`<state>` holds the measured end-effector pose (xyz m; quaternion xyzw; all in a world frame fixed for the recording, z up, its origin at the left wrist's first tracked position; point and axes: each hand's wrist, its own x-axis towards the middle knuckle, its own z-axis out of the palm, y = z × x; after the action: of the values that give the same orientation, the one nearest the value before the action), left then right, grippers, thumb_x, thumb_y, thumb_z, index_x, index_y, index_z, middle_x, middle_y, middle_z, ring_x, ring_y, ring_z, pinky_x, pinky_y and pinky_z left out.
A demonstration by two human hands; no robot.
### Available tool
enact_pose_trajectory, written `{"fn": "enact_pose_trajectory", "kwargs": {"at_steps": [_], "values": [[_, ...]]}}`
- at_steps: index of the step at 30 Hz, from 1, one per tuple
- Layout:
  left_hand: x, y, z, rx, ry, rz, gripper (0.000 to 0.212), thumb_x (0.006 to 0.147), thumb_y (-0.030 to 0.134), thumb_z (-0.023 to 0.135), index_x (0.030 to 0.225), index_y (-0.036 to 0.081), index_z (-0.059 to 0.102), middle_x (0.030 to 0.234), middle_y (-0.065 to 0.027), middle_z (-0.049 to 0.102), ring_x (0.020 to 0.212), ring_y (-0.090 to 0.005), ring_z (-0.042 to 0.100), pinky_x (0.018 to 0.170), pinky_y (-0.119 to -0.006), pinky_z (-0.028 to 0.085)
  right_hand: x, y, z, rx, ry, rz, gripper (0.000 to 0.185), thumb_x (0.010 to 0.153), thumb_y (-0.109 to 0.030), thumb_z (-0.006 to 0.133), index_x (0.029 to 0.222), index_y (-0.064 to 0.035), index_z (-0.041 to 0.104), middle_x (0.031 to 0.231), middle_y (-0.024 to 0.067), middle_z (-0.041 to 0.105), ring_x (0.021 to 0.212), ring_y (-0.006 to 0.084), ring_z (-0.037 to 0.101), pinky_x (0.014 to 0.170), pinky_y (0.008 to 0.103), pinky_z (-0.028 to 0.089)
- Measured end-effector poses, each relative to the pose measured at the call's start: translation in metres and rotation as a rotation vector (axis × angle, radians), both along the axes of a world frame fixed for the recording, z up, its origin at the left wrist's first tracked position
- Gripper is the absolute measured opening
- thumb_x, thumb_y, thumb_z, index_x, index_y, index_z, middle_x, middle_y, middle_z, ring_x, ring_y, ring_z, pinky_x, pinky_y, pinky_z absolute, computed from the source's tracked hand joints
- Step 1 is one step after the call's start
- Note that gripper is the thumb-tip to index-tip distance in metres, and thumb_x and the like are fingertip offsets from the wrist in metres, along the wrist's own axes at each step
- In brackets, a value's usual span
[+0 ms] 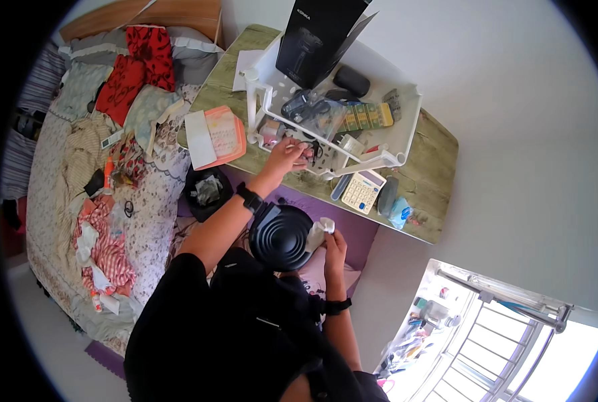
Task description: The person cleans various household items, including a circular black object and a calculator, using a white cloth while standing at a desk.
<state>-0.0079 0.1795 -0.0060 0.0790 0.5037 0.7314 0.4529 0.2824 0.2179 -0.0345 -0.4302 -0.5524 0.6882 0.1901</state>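
Observation:
My left hand (290, 155) reaches into the lower tier of a white plastic two-tier storage rack (413, 120), its fingertips by a small black cable (315, 148). Whether they grip it, I cannot tell. Between the finger and thumb of my right hand (335, 247) is a crumpled white tissue or cloth (320, 232), hanging beside a round black object with concentric rings (282, 238) in front of my body. The rack's upper tier holds a tall black box (309, 42), a dark case (352, 81), a yellow-green pack (364, 117) and clear plastic bags.
The rack stands on a wood-grain table (429, 166) with a calculator (363, 192), a grey case (388, 196), a blue-white packet (401, 213) and a pink notebook (223, 136). Below sits a black-lined bin (207, 193). A cluttered bed (153, 221) is left; a barred window (495, 341), lower right.

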Motion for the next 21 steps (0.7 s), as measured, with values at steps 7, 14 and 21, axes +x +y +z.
{"fn": "enact_pose_trajectory", "kwargs": {"at_steps": [7, 14, 21], "values": [[0.056, -0.050, 0.029, 0.024, -0.145, -0.106, 0.013, 0.097, 0.020, 0.057, 0.097, 0.008, 0.052, 0.112, -0.0112, 0.066, 0.092, -0.0145, 0.065, 0.083, -0.029, 0.054, -0.042, -0.005, 0.073, 0.165, 0.071, 0.024, 0.021, 0.094, -0.006, 0.052, 0.111, 0.0011, 0.062, 0.088, -0.0016, 0.059, 0.078, 0.0063, 0.053, 0.070, 0.0206, 0.044], [0.095, -0.062, 0.040, -0.002, -0.005, -0.089, 0.011, 0.096, 0.015, 0.058, 0.097, 0.005, 0.053, 0.096, -0.0047, 0.065, 0.087, -0.0088, 0.061, 0.078, -0.024, 0.051, -0.077, -0.023, 0.113, 0.802, -0.090, 0.243, 0.046, 0.079, -0.003, 0.068, 0.124, -0.0075, 0.060, 0.113, 0.0115, 0.052, 0.105, 0.0269, 0.053, 0.085, 0.0332, 0.045], [0.097, -0.066, 0.045, 0.052, 0.184, -0.114, 0.011, 0.095, 0.014, 0.060, 0.094, 0.005, 0.054, 0.083, 0.0028, 0.056, 0.077, -0.0027, 0.052, 0.066, -0.019, 0.041, -0.078, -0.012, 0.128, 1.172, -0.280, 0.313, 0.047, 0.069, -0.007, 0.070, 0.116, -0.0123, 0.065, 0.105, 0.0109, 0.053, 0.098, 0.0303, 0.051, 0.084, 0.0419, 0.045]]}}
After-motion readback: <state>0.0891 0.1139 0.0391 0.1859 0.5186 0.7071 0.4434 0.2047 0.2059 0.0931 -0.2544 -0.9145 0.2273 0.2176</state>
